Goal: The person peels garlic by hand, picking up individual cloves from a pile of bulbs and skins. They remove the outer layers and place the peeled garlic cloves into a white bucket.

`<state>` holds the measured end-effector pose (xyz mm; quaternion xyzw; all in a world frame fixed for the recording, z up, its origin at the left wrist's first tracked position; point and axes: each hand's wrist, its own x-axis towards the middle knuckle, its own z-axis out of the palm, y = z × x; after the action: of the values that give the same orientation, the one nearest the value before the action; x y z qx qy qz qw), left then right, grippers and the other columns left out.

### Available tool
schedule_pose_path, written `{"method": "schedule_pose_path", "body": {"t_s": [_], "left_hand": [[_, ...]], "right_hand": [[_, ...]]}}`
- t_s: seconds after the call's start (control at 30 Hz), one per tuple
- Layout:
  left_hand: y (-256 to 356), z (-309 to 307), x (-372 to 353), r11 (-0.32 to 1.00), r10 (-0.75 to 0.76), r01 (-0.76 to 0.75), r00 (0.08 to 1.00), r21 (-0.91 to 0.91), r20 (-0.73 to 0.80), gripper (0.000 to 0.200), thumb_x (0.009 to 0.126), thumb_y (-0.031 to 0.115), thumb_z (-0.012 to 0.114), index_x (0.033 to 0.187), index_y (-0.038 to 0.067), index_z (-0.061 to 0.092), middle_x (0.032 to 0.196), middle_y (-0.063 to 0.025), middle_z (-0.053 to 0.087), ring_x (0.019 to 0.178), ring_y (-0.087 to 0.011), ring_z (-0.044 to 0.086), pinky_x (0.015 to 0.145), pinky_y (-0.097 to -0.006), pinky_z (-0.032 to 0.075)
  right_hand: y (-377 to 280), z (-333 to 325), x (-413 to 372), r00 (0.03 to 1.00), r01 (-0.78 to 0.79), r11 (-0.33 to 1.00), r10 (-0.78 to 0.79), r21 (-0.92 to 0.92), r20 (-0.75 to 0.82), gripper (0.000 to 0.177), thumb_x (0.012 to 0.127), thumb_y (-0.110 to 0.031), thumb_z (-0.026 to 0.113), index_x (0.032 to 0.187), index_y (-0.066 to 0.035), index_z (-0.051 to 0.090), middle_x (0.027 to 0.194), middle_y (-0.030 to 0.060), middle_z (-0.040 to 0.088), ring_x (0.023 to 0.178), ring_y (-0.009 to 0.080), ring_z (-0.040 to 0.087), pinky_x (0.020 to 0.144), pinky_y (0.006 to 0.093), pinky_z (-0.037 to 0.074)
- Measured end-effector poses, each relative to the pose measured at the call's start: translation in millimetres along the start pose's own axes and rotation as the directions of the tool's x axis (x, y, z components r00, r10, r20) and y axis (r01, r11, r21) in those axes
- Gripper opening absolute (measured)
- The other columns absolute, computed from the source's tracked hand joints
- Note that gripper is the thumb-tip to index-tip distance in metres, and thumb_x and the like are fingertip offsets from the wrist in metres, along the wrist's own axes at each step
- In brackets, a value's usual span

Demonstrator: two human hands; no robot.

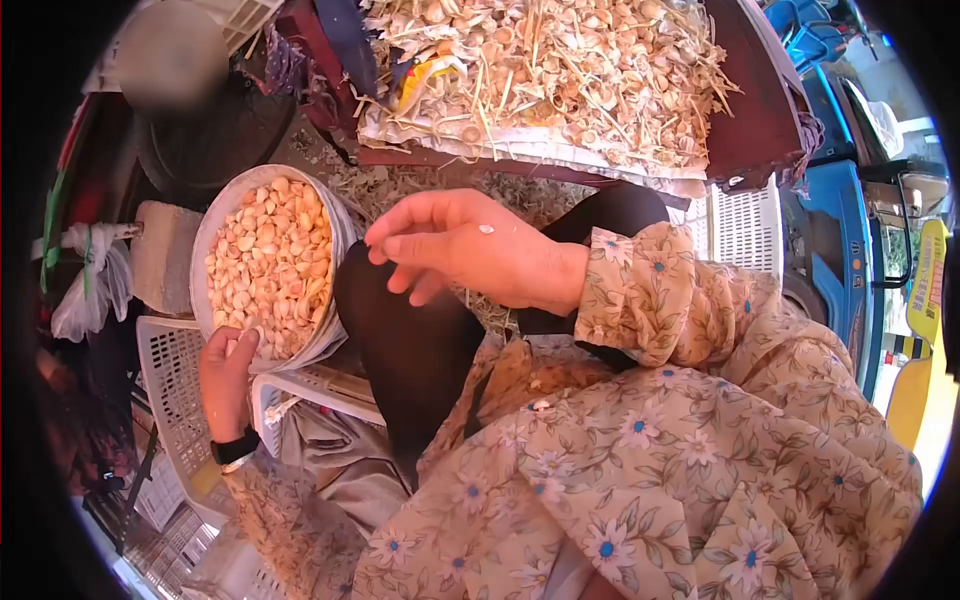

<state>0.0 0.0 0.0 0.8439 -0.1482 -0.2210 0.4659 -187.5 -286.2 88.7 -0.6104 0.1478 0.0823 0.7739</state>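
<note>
A round white bucket (197, 262) stands at the left, filled nearly to the rim with peeled-looking garlic cloves (268, 262). My left hand (226, 372) is at the bucket's near rim, thumb and fingers pinched together beside the cloves; whatever they hold, if anything, is too small to make out. Above my knee, to the right of the bucket, my right hand (470, 245) hangs in the air. Its fingers are loosely curved and apart, with nothing visible between them. A small white flake sticks to the back of that hand.
A dark red table (735, 110) ahead bears a heap of garlic skins, stalks and bulbs (560, 70) on a white sheet. White plastic crates (175, 375) stand at the left below the bucket. A grey block (165, 258) is beside it. A blue vehicle (835, 230) is at right.
</note>
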Motion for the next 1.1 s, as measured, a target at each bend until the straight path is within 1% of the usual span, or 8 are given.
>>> {"method": "schedule_pose_path", "body": {"t_s": [0.1,0.27,0.47,0.57,0.77,0.83,1.0,1.1], "left_hand": [[47,45,-27,0.925,0.066,-0.037,0.996,-0.378,0.065,0.006,0.084,0.009,0.059,0.081,0.005,0.055,0.066,0.007,0.048,0.057,-0.0009,0.037,0.052,-0.0175,0.028],[133,131,-76,0.796,0.302,-0.039,0.89,-0.605,0.341,0.003,0.085,0.008,0.056,0.085,0.005,0.054,0.071,0.0037,0.05,0.059,-0.002,0.039,0.052,-0.0162,0.03],[197,225,-106,0.869,0.398,-0.181,0.809,-0.461,0.433,0.003,0.086,0.008,0.055,0.084,0.006,0.054,0.075,0.0034,0.053,0.062,-0.0011,0.043,0.055,-0.0158,0.034],[214,276,-104,0.857,0.504,-0.254,0.592,-0.448,0.629,0.006,0.085,0.009,0.058,0.089,0.005,0.056,0.08,0.0026,0.056,0.067,-0.0011,0.046,0.06,-0.0158,0.036],[265,385,-123,0.914,0.406,-0.207,0.411,-0.35,0.816,0.014,0.084,0.012,0.062,0.093,0.003,0.056,0.08,0.0016,0.056,0.061,-0.0001,0.042,0.05,-0.0149,0.03],[270,420,-117,0.94,0.338,-0.08,0.359,-0.332,0.87,0.015,0.084,0.013,0.062,0.095,0.003,0.056,0.078,0.0011,0.056,0.058,-0.0004,0.041,0.045,-0.0154,0.027],[265,463,-115,0.819,0.426,-0.557,0.432,-0.137,0.795,0.054,0.086,0.009,0.056,0.132,-0.004,0.032,0.122,-0.0167,0.047,0.077,-0.0159,0.061,0.057,-0.0224,0.049],[276,443,-111,0.861,0.463,-0.439,0.467,-0.257,0.753,0.049,0.085,0.006,0.056,0.129,-0.003,0.037,0.126,-0.0188,0.044,0.076,-0.0158,0.063,0.052,-0.0214,0.048]], "right_hand": [[21,12,-6,0.971,-0.23,0.943,0.207,0.24,0.119,0.045,0.091,-0.036,0.051,0.115,0.001,0.046,0.104,0.0115,0.054,0.088,0.0186,0.057,0.073,0.0314,0.051],[31,-8,-54,0.979,-0.143,0.739,0.008,0.659,0.203,0.053,0.09,-0.047,0.047,0.118,-0.002,0.043,0.105,0.0121,0.052,0.087,0.0215,0.057,0.073,0.0383,0.051],[35,-63,-120,0.985,0.168,0.904,-0.139,0.393,-0.101,0.036,0.092,-0.034,0.047,0.107,-0.002,0.052,0.091,0.0064,0.056,0.079,0.015,0.055,0.062,0.031,0.051],[48,-99,-169,0.942,0.242,0.918,-0.145,0.313,-0.301,0.029,0.091,-0.024,0.051,0.107,0.0,0.053,0.093,0.0061,0.058,0.079,0.0133,0.057,0.059,0.0268,0.051],[70,-182,-268,0.756,0.416,0.877,-0.187,0.241,-0.628,0.03,0.09,-0.021,0.053,0.107,0.004,0.053,0.095,0.0094,0.058,0.08,0.0142,0.059,0.066,0.0261,0.052],[83,-196,-277,0.706,0.409,0.908,-0.254,0.088,-0.661,0.032,0.09,-0.021,0.053,0.11,0.004,0.052,0.099,0.0097,0.058,0.083,0.0146,0.059,0.069,0.0262,0.052],[129,-233,-274,0.651,0.282,0.958,-0.226,-0.046,-0.725,0.044,0.09,-0.023,0.052,0.125,0.002,0.042,0.108,0.0114,0.055,0.088,0.0189,0.058,0.074,0.0307,0.052],[165,-257,-264,0.671,0.057,0.988,-0.145,-0.144,-0.727,0.053,0.09,-0.024,0.051,0.133,0.0,0.033,0.114,0.0136,0.052,0.092,0.0228,0.058,0.078,0.0326,0.051]]}}
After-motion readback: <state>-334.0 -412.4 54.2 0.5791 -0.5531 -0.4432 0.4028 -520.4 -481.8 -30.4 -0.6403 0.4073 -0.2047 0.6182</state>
